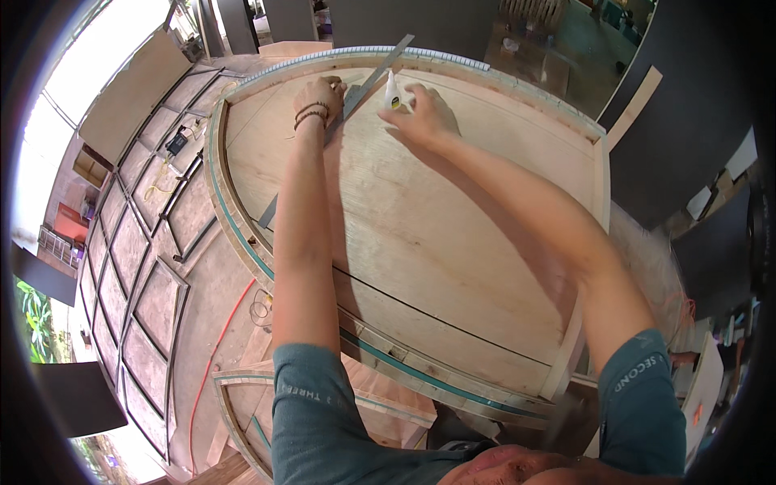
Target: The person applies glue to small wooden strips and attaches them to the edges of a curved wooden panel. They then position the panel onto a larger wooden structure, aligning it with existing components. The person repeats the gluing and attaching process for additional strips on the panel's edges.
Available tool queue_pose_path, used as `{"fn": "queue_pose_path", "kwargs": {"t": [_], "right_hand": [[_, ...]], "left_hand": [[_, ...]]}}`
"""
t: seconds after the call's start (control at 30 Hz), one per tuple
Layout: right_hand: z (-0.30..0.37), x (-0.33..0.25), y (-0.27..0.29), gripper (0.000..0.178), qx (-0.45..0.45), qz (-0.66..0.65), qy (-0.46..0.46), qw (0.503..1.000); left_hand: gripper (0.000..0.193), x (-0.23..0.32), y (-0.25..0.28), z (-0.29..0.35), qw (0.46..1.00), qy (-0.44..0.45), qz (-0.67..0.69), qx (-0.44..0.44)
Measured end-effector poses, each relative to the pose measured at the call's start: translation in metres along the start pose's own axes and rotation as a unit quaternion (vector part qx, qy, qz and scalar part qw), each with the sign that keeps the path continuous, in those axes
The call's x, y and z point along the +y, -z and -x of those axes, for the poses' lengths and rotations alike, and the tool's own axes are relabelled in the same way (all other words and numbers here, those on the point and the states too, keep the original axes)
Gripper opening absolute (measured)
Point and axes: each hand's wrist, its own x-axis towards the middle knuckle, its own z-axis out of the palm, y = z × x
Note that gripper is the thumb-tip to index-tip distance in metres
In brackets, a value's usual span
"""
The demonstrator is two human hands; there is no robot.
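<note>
My right hand has a small white glue bottle between thumb and fingers, its narrow nozzle pointing up and away. The bottle is just right of a long grey metal strip lying slantwise across a curved wooden panel. My left hand, with a bracelet at the wrist, is left of the strip near the panel's far edge. Its fingers are curled down, with the fingertips close to the strip. Whatever they grip, if anything, is hidden.
A raised wooden rim borders the panel, with a white segmented strip along its far curve. A second curved frame lies below at the near left. On the floor to the left are a black metal grid frame and a red cable.
</note>
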Motion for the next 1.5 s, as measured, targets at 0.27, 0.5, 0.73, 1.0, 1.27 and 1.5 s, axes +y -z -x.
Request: {"fn": "queue_pose_path", "kwargs": {"t": [0.27, 0.5, 0.73, 1.0, 1.27, 1.5], "right_hand": [[-0.010, 0.000, -0.015, 0.050, 0.057, 0.002, -0.024, 0.998], [0.113, 0.000, 0.179, 0.029, 0.036, -0.196, 0.002, 0.980], [0.304, 0.003, 0.386, 0.028, 0.117, -0.199, -0.113, 0.966], [0.525, -0.010, 0.520, 0.030, 0.252, -0.096, -0.203, 0.941], [0.742, -0.017, 0.600, 0.029, 0.376, -0.109, -0.191, 0.900], [0.904, -0.027, 0.612, 0.027, 0.422, -0.047, -0.429, 0.797]], "left_hand": [[0.036, -0.007, -0.019, -0.034, 0.984, -0.028, 0.169, -0.041], [0.018, -0.026, 0.013, -0.102, 0.980, -0.119, 0.160, 0.015], [0.022, 0.123, 0.159, 0.058, 0.868, -0.289, 0.392, 0.094], [0.018, 0.324, 0.107, 0.337, 0.726, -0.441, 0.421, -0.318], [0.028, 0.516, 0.111, 0.648, 0.505, -0.571, 0.369, -0.532], [0.037, 0.556, 0.062, 0.888, 0.415, -0.612, 0.274, -0.615]]}}
